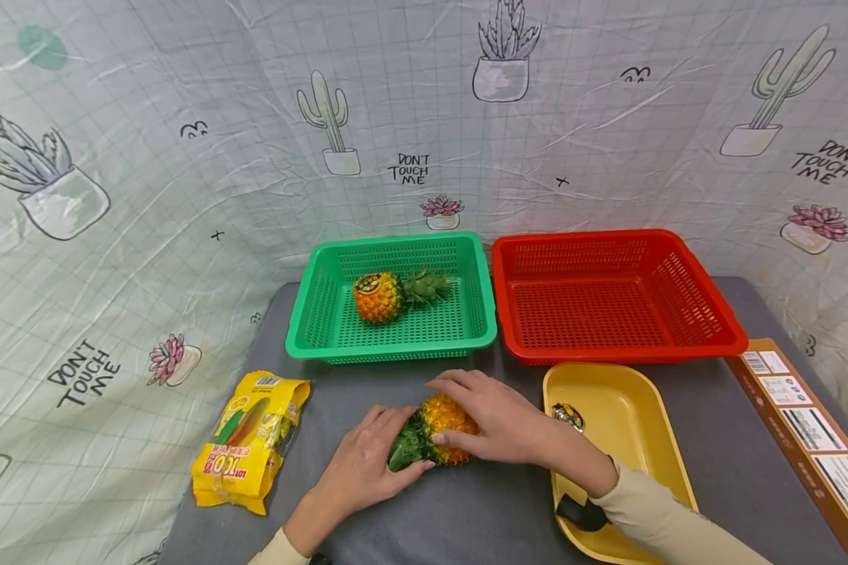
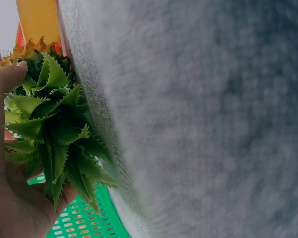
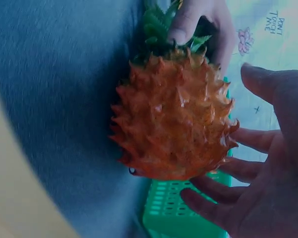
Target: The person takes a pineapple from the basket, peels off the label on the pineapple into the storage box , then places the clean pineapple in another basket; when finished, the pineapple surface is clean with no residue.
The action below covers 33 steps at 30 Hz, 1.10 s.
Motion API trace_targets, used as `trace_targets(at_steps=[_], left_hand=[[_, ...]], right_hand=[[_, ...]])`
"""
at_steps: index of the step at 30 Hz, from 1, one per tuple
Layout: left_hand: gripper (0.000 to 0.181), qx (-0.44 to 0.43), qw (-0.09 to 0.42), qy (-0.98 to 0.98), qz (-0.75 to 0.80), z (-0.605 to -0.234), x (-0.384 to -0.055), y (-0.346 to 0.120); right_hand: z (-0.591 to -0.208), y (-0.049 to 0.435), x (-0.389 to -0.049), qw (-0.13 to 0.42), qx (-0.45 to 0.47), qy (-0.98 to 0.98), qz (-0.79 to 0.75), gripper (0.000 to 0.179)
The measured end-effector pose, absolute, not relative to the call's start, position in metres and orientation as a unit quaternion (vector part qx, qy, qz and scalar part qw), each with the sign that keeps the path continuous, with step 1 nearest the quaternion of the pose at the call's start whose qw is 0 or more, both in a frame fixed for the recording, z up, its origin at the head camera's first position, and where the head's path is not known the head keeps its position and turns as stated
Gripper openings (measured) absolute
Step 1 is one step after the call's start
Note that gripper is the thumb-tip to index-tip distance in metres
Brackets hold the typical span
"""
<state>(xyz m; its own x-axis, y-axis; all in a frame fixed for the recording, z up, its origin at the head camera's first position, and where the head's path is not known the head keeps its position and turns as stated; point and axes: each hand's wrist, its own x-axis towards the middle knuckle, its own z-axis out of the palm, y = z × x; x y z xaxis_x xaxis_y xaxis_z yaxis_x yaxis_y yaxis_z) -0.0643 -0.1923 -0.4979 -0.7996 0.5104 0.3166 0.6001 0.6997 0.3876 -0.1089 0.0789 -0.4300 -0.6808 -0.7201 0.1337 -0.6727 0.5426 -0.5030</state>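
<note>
A pineapple (image 1: pixel 455 424) lies on its side on the grey tabletop, its green crown pointing left. My left hand (image 1: pixel 373 455) holds it by the crown; the left wrist view shows the thumb against the base of the leaves (image 2: pixel 49 114) and fingers behind them. Over the orange body (image 3: pixel 174 114) spreads my right hand (image 1: pixel 495 416), its fingers loosely bent. In the right wrist view its thumb stands away from the fruit and its fingertips reach the far side. A second pineapple (image 1: pixel 379 298), with a dark label, lies in the green basket (image 1: pixel 389 355).
To the right of the green basket stands a red basket (image 1: pixel 622 349). A yellow tray (image 1: pixel 629 408) sits under my right forearm, with a small dark label (image 1: pixel 568 416) at its left side. A yellow bag (image 1: pixel 250 439) lies at left, a brown box (image 1: pixel 805 439) at right.
</note>
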Motion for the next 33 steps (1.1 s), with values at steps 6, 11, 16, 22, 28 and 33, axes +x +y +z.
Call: trace_targets(at_steps=[6,11,16,22,28,33], left_hand=[[0.073,-0.301,0.093,-0.917,-0.243,-0.498,-0.064,-0.193],[0.072,-0.301,0.091,-0.918,-0.240,-0.498,-0.064,-0.193],[0.072,-0.301,0.090,-0.919,-0.238,-0.498,-0.064,-0.192],[0.073,-0.298,0.087,-0.918,-0.246,-0.498,-0.064,-0.192],[0.072,-0.298,0.087,-0.918,-0.248,-0.498,-0.065,-0.192],[0.073,-0.301,0.085,-0.918,-0.242,-0.498,-0.065,-0.192]], right_hand=[[-0.432,0.077,-0.108,0.069,-0.399,0.875,-0.266,0.075],[-0.434,0.074,-0.108,0.090,-0.401,0.873,-0.264,0.084],[-0.439,0.073,-0.109,0.110,-0.406,0.870,-0.258,0.094],[-0.444,0.071,-0.110,0.102,-0.422,0.862,-0.263,0.092],[-0.446,0.069,-0.110,0.093,-0.424,0.862,-0.263,0.088],[-0.448,0.069,-0.111,0.089,-0.420,0.865,-0.260,0.085]])
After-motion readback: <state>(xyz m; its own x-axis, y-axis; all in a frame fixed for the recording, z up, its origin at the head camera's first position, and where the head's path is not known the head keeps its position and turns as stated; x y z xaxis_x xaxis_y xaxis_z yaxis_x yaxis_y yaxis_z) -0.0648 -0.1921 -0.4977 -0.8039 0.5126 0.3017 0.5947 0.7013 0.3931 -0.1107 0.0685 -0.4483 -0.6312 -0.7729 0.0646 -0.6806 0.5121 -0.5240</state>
